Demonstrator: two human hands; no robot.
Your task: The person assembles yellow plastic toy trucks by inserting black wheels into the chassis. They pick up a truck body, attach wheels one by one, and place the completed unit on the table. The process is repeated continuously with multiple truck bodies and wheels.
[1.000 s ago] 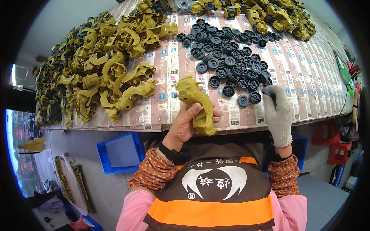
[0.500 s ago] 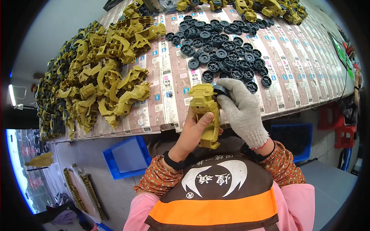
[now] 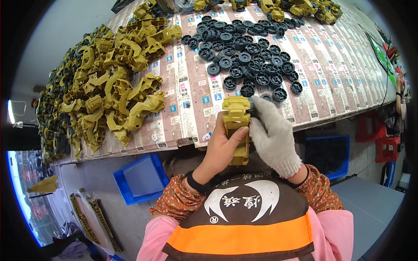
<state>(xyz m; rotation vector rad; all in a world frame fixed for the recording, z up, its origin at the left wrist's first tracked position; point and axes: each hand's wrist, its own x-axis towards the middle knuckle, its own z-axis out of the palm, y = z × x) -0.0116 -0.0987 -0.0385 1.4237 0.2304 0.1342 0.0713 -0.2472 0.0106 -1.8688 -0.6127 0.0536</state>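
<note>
My bare left hand (image 3: 223, 143) is closed round a mustard-yellow plastic toy vehicle body (image 3: 237, 108), held upright over the table's near edge. My right hand (image 3: 274, 135), in a pale knitted glove, pinches a black toy wheel (image 3: 251, 106) against the upper right side of that body. The gloved fingers cover most of this wheel, so how far it sits on the body cannot be seen. Just beyond my hands many loose black wheels (image 3: 254, 67) lie spread on the table. To their left is a heap of yellow vehicle bodies (image 3: 115, 87).
The table (image 3: 191, 117) is covered with printed paper. More yellow vehicles with black wheels (image 3: 300, 9) lie along its far side. Below the near edge are a blue tray (image 3: 141, 178) at left, a blue bin (image 3: 328, 156) with dark contents at right, and red stools (image 3: 387, 148).
The gloved right hand has turned and pressed closer to the vehicle body, hiding more of the wheel. The body now stands straighter. The whole view has shifted slightly.
</note>
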